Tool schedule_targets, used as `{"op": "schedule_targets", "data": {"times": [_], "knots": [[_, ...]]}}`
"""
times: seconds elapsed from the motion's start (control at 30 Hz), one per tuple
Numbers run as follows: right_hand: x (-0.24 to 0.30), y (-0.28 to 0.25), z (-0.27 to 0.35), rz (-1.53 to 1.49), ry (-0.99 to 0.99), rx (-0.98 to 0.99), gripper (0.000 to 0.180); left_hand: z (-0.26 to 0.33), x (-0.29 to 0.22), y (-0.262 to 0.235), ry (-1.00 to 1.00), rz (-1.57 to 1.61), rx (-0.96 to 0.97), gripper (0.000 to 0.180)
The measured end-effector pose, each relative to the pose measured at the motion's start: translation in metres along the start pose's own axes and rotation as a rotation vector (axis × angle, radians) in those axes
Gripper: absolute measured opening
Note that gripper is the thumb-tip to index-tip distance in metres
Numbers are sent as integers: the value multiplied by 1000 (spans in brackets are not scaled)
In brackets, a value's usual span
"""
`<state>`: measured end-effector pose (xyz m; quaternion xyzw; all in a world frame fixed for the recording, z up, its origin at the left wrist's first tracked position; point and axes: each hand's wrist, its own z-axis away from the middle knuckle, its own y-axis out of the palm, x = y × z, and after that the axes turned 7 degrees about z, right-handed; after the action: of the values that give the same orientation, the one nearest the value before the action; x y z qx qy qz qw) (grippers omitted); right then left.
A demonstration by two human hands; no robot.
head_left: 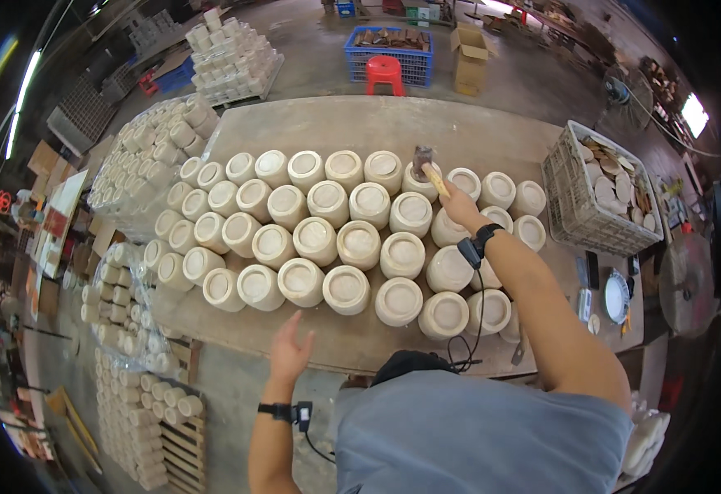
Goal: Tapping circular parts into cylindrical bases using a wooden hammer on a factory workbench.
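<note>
Rows of pale, rounded pot-like pieces stand on a big table, each with a round disc-shaped top. My right hand reaches over the far right rows, closed around a hammer with a yellowish handle. The dark hammer head is over the top of one pale piece in the far row; whether they touch I cannot tell. Held low by the table's front edge, my left hand has its fingers apart and nothing in them. It is nearest the front row of pieces.
A grey plastic crate of loose discs stands at the table's right end. Near it lie a white-and-blue roll and small tools. Stacked pale pieces crowd the left side. Beyond the table are a red stool and a blue crate.
</note>
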<state>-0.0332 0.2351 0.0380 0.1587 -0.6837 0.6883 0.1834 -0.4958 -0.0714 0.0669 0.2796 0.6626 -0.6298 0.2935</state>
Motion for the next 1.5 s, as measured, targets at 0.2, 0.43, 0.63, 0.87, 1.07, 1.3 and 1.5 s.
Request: {"op": "schedule_targets", "data": {"times": [0.2, 0.43, 0.63, 0.87, 1.07, 1.3, 1.5], "knots": [[70, -51, 106, -291, -27, -185, 60, -65, 2, 44, 313, -278, 263, 78], [97, -16, 186, -298, -213, -515, 64, -91, 37, 86, 360, -458, 537, 92], [125, 2, 186, -337, -81, -586, 65, -93, 32, 89, 364, -520, 586, 96], [96, 64, 171, 9, 468, 106, 63, -105, 21, 76, 382, -570, 689, 93], [69, 76, 163, -98, 260, -160, 61, -114, 14, 72, 380, -606, 759, 93], [100, 8, 153, -329, 44, -431, 66, -126, 7, 66, 291, -681, 834, 95], [54, 61, 157, -125, 326, 52, 65, -129, -5, 62, 135, -691, 930, 99]]}}
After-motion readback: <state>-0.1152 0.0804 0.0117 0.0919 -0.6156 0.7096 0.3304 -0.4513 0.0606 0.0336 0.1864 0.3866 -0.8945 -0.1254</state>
